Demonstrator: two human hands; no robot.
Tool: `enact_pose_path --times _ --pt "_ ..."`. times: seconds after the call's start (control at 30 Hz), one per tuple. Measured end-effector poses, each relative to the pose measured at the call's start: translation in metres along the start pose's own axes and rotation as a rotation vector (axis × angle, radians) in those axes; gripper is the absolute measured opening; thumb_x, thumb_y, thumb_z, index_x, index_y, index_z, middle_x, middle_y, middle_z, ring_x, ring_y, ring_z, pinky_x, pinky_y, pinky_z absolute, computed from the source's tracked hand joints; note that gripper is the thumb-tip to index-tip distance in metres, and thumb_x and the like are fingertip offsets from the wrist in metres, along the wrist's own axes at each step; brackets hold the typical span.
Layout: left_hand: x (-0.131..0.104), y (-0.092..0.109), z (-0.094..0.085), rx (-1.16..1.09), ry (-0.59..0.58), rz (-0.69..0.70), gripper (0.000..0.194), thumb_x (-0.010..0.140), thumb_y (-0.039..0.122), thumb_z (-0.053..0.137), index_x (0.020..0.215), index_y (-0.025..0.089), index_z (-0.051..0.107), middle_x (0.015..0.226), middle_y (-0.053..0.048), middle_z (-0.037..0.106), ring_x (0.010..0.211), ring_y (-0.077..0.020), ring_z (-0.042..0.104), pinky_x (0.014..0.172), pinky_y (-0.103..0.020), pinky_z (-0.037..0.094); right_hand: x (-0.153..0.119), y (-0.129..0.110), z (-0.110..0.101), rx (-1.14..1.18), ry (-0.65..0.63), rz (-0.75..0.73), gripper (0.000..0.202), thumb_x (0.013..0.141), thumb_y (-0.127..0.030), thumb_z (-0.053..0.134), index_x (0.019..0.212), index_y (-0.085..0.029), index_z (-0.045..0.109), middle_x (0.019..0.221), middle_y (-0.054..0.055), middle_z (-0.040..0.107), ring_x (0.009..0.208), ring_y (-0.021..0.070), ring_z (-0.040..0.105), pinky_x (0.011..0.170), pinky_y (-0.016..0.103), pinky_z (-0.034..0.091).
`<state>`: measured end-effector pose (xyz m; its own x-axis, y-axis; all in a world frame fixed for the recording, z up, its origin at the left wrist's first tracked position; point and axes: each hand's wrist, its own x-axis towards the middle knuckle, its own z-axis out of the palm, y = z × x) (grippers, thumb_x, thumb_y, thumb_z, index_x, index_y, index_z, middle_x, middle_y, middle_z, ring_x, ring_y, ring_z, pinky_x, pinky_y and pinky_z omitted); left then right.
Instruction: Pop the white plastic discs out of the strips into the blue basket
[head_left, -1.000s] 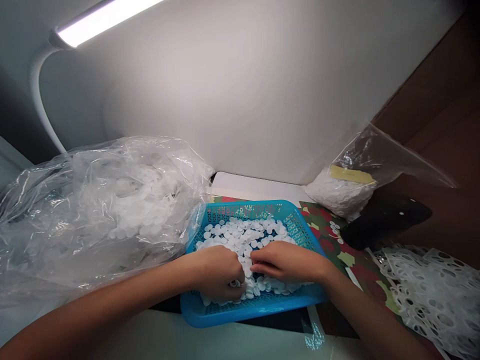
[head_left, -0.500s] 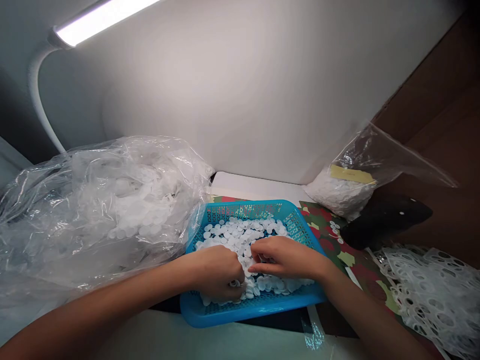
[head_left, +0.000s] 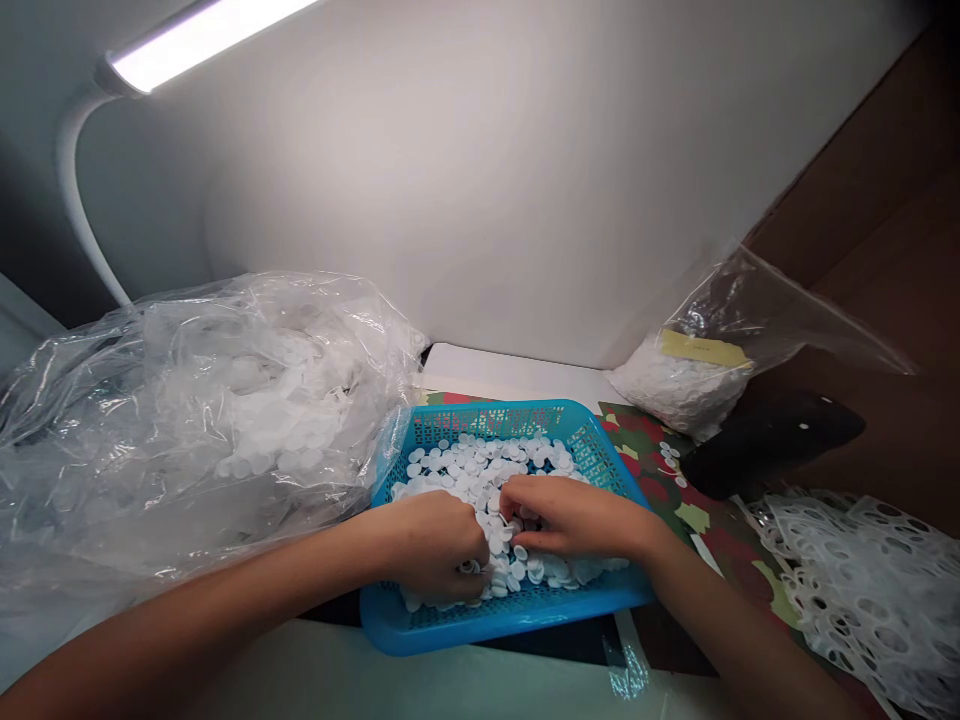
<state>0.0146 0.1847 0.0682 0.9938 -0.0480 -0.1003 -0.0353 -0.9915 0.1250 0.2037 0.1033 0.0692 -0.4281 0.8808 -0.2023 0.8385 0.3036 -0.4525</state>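
Note:
A blue plastic basket [head_left: 480, 632] holds a layer of small white discs [head_left: 480, 462]. Over its left part is my left hand [head_left: 442, 545], fingers curled down among the discs; a white piece shows between them, too small to name. My right hand [head_left: 566, 515] reaches in from the right, with bent fingers over the discs and its thumb apart from the index finger. A few discs lie under and beside its fingertips, and its far fingers are partly hidden.
A large clear bag [head_left: 285, 400] of white pieces lies left. At right are a smaller bag with a yellow label [head_left: 705, 349], a black object [head_left: 772, 440] and white perforated sheets [head_left: 870, 590]. A lamp [head_left: 210, 40] hangs above.
My right thumb has shifted slightly to the right, and more discs show between my hands. My left hand has hardly moved.

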Motion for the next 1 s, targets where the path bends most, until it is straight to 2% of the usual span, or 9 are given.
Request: enact_pose_path --times 0.37,1.0 --pt "0.0005 0.0008 -0.0013 0.001 -0.026 -0.013 0.027 0.078 0.033 0.048 0.062 0.021 0.065 0.048 -0.002 0.057 0.039 -0.0132 0.043 0.039 -0.026 0.019 0.0007 0.0009 0.0012 -0.048 -0.003 0.01 0.013 0.082 -0.03 0.051 0.085 -0.019 0.046 0.082 0.001 0.057 0.067 0.0125 0.048 0.053 0.021 0.031" --pt "0.0001 0.0005 0.0005 0.011 0.023 0.005 0.027 0.078 0.031 0.05 0.058 0.019 0.063 0.046 -0.002 0.056 0.038 -0.0122 0.043 0.04 -0.025 0.02 0.0016 -0.0016 -0.0004 -0.058 -0.013 0.031 0.011 0.085 -0.028 0.045 0.083 -0.018 0.047 0.08 0.003 0.057 0.066 0.0135 0.048 0.052 0.023 0.03"
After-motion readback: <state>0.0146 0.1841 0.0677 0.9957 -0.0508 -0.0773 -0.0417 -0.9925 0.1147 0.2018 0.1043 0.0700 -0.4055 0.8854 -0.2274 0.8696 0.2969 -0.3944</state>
